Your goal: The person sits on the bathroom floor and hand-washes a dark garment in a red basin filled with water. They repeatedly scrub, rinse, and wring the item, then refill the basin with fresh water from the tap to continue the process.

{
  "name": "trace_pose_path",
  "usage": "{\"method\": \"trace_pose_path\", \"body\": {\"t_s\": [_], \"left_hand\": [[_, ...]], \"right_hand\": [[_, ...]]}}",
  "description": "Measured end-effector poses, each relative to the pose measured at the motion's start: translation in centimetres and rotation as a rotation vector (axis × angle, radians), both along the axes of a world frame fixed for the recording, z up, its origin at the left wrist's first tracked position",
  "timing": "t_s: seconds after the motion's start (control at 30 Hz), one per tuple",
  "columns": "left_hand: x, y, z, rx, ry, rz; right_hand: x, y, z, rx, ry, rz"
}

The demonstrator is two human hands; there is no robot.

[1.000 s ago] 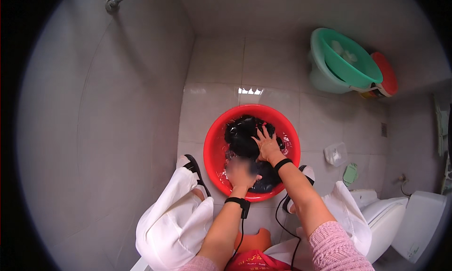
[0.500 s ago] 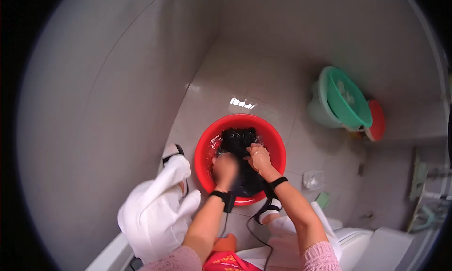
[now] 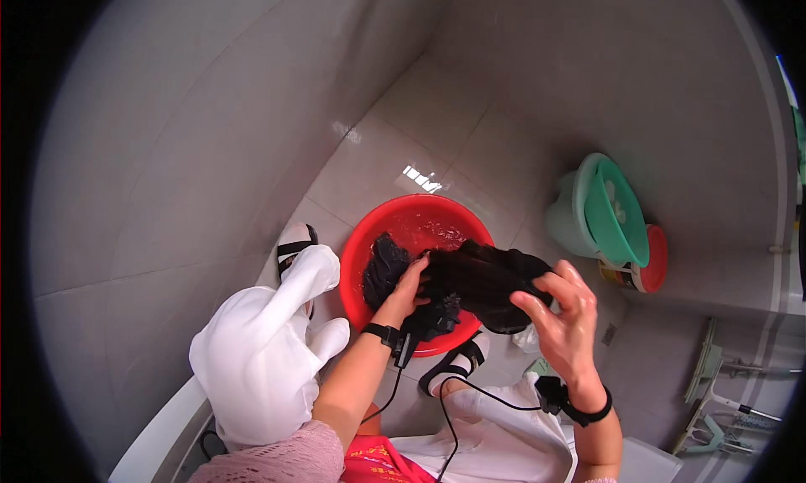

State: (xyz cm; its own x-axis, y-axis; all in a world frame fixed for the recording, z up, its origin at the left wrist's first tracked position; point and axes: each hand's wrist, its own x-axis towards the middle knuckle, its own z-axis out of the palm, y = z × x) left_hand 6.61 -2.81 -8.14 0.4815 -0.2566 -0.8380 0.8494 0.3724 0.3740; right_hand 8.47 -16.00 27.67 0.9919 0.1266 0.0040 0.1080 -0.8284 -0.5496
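Note:
A red basin (image 3: 391, 216) on the floor holds some water and dark wet fabric. Between my hands a wet black cloth (image 3: 478, 283), perhaps a garment, is stretched sideways, partly lifted over the basin's right rim. My right hand (image 3: 567, 315), raised to the right of the basin, pinches the cloth's right end between thumb and fingers. Over the basin, my left hand (image 3: 406, 293) is closed on the left part of it, fingers partly hidden by the fabric. More dark fabric (image 3: 384, 270) lies bunched in the basin, left of and below my left hand.
Nested green and pale tubs (image 3: 617, 214) stand at the right wall, beside a bucket with a red lid (image 3: 655, 260). My white-trousered knee (image 3: 260, 357) is at the left. Black cables (image 3: 453, 433) hang from both wrists. A metal rack (image 3: 726, 399) stands at far right.
My right hand has moved right and up out of the basin, drawing the black cloth out with it. My left hand stays over the basin. The view has shifted slightly.

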Motion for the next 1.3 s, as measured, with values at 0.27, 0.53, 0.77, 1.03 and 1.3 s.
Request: {"method": "trace_pose_path", "body": {"t_s": [0.27,0.53,0.77,1.03,1.3], "left_hand": [[3.2,1.3,2.7,-0.194,-0.336,0.0],[5.5,2.2,8.5,0.887,-0.656,-0.48],[2.4,0.9,3.6,1.163,-0.72,-0.926],[3.0,2.1,-4.4,1.136,-0.655,-1.183],[4.4,2.7,-4.3,1.12,-0.639,-1.406]], "right_hand": [[-0.7,-1.0,-0.7,0.283,-0.128,-0.121],[-0.1,-4.3,-19.7,-0.009,0.13,-0.009],[1.0,-1.3,-29.8,-0.243,0.433,0.11],[0.9,0.6,-39.6,-0.427,0.558,0.118],[3.1,2.1,-41.8,-0.476,0.78,0.2]]}}
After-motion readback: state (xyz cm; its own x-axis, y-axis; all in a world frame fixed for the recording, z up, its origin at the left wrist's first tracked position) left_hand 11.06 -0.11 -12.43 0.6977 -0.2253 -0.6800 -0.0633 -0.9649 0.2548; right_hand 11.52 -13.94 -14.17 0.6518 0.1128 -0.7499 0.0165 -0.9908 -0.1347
